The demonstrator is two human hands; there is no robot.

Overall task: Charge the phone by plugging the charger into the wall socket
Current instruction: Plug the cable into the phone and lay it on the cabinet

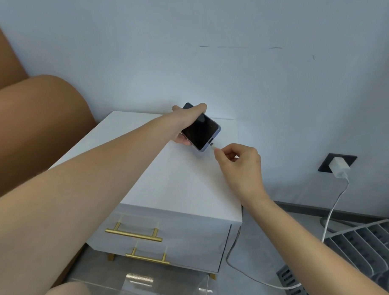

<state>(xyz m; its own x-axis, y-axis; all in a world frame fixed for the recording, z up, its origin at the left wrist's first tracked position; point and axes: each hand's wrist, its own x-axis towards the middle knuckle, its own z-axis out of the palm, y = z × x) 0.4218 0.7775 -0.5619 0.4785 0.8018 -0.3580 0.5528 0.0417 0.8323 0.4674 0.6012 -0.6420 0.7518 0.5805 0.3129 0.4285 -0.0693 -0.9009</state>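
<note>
A dark-screened phone (201, 131) with a blue edge is held above the white nightstand (181, 181), my left hand (187, 120) gripping it from its far end. My right hand (238, 162) pinches the small plug of the white cable (213, 146), whose tip sits right at the phone's bottom port. The white charger (339, 167) is plugged into the dark wall socket (326, 164) low on the wall at right. Its cable (332, 211) runs down to the floor and behind the nightstand.
The nightstand has two drawers with gold handles (134, 234). A brown sofa (34, 131) stands to the left against the grey wall. A grey slatted appliance (367, 251) sits on the floor at lower right. A clear acrylic piece (138, 284) lies in front, low.
</note>
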